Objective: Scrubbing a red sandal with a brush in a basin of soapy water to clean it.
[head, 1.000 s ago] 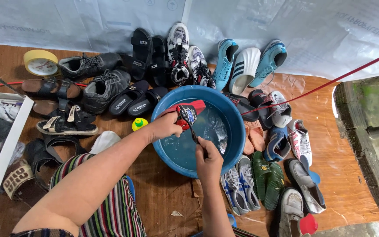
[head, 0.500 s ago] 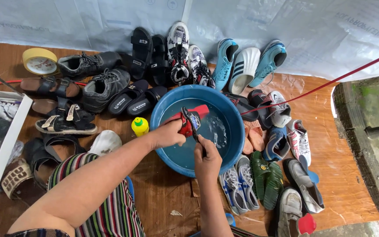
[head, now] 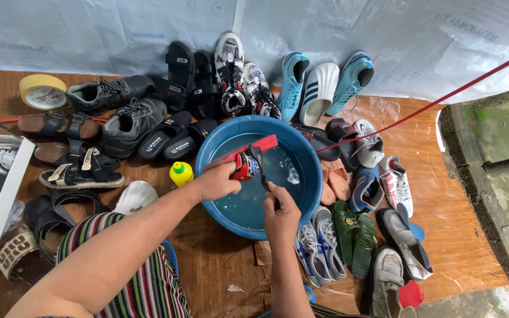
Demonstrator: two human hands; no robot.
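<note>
A blue basin (head: 307,176) of water is set on a wooden floor (head: 460,235), with shoes ringed from 9 to 4 o'clock. A red shoe (head: 247,160) is gripped by the left hand (head: 216,181); a brush (head: 264,176) is clenched in the right hand (head: 281,215). White sheeting (head: 119,35) is hung at 12 o'clock.

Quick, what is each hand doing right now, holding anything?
Left hand: closed on a red and black shoe over the round blue plastic basin of water.
Right hand: closed on a thin dark brush handle, touching the shoe.

basin (head: 307,154) amid shoes, bottle (head: 180,173) left of it, clock (head: 42,92) far left
</note>
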